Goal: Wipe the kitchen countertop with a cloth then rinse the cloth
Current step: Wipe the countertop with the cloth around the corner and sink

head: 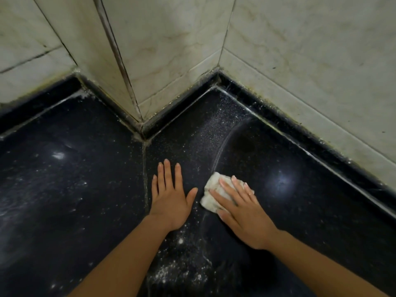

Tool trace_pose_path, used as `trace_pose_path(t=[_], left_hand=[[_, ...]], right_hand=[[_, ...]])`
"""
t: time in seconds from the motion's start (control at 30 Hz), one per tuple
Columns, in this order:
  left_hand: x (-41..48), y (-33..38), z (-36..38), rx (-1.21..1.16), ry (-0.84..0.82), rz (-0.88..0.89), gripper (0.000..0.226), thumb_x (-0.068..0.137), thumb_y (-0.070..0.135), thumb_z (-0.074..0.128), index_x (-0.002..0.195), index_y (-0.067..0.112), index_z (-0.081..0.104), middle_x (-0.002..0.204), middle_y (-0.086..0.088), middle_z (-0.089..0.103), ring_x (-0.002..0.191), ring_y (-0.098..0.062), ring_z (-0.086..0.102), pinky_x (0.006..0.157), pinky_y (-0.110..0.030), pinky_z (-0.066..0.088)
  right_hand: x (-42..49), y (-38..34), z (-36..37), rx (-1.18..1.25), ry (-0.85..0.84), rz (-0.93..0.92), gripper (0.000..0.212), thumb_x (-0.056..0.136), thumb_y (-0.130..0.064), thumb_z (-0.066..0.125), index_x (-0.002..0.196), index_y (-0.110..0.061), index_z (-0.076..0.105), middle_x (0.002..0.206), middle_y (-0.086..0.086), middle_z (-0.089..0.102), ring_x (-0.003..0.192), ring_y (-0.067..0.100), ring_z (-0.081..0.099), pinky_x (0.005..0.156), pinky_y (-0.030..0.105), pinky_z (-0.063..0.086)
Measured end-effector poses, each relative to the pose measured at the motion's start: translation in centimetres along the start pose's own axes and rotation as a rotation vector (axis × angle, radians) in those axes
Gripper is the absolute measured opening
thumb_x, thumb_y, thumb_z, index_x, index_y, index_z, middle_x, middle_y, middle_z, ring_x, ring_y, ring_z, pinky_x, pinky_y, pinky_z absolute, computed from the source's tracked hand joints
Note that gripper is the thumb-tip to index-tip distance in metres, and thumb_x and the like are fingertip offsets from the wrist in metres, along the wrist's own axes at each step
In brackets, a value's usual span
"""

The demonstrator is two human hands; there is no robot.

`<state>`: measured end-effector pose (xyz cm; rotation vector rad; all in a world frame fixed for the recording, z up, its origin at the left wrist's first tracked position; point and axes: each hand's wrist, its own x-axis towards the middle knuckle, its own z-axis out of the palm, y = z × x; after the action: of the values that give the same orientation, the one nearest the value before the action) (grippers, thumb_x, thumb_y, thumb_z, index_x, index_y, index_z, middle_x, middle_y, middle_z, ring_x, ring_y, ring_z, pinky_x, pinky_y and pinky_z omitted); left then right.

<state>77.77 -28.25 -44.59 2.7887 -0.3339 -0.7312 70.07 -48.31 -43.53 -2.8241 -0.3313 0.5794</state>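
Right hand [242, 213] presses the cloth [214, 196] flat-fingered on the table [310, 221]; left hand [171, 202] rests spread, holding nothing. Dust [184, 251] speckles the near side, so wiping looks partway; rinsing not yet done.

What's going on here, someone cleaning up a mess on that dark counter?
Yes. A person is wiping a black countertop in a tiled corner. The right hand presses a crumpled white cloth flat against the surface, while the left hand rests open on the counter beside it. White specks cover the middle area; the part right of the cloth looks cleaner.
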Motion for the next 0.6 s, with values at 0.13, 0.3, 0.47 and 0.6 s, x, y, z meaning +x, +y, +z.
trace_pose_path(t=[0.13,0.3,0.47,0.6], left_hand=[[0.0,-0.7,-1.0,-0.033,-0.018,0.042,0.082,0.096,0.056,0.020,0.140,0.011,-0.033,0.143,-0.009,-0.045,0.130,-0.022,-0.042,0.109,-0.038,-0.023],[2.6,-3.4,-4.0,-0.116,0.266,-0.085,0.086,0.096,0.054,0.027,0.144,0.005,-0.025,0.151,-0.015,-0.032,0.139,-0.025,-0.030,0.112,-0.037,-0.019],[7.0,-6.2,-6.2,-0.203,0.322,-0.204,0.098,0.088,0.066,0.028,0.146,0.002,-0.019,0.155,-0.016,-0.023,0.143,-0.025,-0.022,0.113,-0.036,-0.017],[8.0,-6.6,-5.0,-0.118,0.340,-0.219,0.100,0.085,0.070,0.019,0.146,-0.001,-0.016,0.156,-0.017,-0.018,0.144,-0.025,-0.019,0.116,-0.037,-0.014]], right_hand=[[1.7,2.9,-1.2,-0.005,0.014,0.085,0.049,0.092,-0.062,0.000,0.139,-0.058,-0.010,0.152,-0.021,-0.021,0.139,0.008,-0.030,0.116,0.033,-0.016],[7.2,7.3,-4.1,0.140,0.165,0.513,0.052,0.100,-0.051,0.013,0.149,-0.040,0.000,0.159,-0.009,-0.013,0.144,0.015,-0.020,0.115,0.036,-0.013],[11.5,8.4,-6.0,0.257,0.224,0.695,0.054,0.100,-0.049,0.014,0.150,-0.039,-0.003,0.159,-0.004,-0.016,0.145,0.020,-0.019,0.115,0.039,-0.014],[14.3,7.8,-6.5,0.320,0.270,0.810,0.054,0.101,-0.048,0.015,0.150,-0.037,-0.003,0.159,-0.001,-0.016,0.144,0.026,-0.020,0.115,0.043,-0.016]])
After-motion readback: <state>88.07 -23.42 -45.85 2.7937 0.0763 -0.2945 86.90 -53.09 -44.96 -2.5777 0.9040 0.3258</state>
